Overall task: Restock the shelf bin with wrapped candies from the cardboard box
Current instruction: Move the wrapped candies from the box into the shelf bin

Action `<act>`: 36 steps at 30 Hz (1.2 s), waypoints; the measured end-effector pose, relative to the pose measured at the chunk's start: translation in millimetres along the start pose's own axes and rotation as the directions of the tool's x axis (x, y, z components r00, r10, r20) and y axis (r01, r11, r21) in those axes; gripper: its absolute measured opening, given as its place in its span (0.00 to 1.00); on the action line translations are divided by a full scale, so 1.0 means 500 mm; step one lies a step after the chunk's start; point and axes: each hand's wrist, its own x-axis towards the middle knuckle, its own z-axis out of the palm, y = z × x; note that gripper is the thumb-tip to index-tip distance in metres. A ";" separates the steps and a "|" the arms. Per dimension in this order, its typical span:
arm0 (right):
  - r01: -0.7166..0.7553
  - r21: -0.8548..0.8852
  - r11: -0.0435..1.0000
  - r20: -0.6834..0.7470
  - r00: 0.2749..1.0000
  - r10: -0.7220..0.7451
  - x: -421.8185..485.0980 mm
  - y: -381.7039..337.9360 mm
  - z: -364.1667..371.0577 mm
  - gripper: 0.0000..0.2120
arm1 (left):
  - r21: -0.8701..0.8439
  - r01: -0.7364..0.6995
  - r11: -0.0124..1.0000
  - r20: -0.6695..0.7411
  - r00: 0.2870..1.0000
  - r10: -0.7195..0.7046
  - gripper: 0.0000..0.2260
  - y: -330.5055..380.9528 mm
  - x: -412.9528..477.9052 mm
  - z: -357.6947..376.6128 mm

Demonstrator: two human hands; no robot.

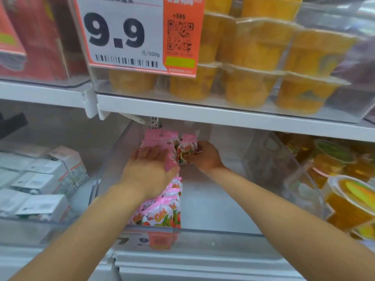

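Both my hands are inside the shelf bin (pixel 223 233), under the overhanging shelf (pixel 203 110).
My left hand (pixel 150 165) lies flat on the candy row (pixel 162 209); my right hand (pixel 205 159) grips a packet (pixel 185 154) at its far end.

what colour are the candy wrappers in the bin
The candy wrappers are pink and white with red and green print; head view.

**Placement Overview**

In the shelf bin (pixel 223 199), wrapped candies (pixel 162 211) are sitting in a row along the left side, front to back. Boxes (pixel 40 183) are lying in the bin to its left; cups (pixel 349 199) are sitting to its right.
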 end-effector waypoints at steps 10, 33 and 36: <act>0.011 0.128 0.992 0.094 0.995 -0.023 -0.011 0.002 0.003 0.10 | 0.002 0.004 1.000 0.021 1.000 -0.005 0.40 0.002 -0.003 -0.007; -0.494 0.312 0.812 0.576 0.778 0.251 -0.168 -0.129 0.005 0.39 | -0.212 -0.045 0.976 0.281 0.954 0.105 0.46 -0.012 -0.116 -0.074; -0.533 0.325 0.781 0.706 0.687 0.174 -0.167 -0.120 0.012 0.48 | -0.212 -0.037 0.976 0.263 0.960 0.094 0.46 -0.013 -0.109 -0.065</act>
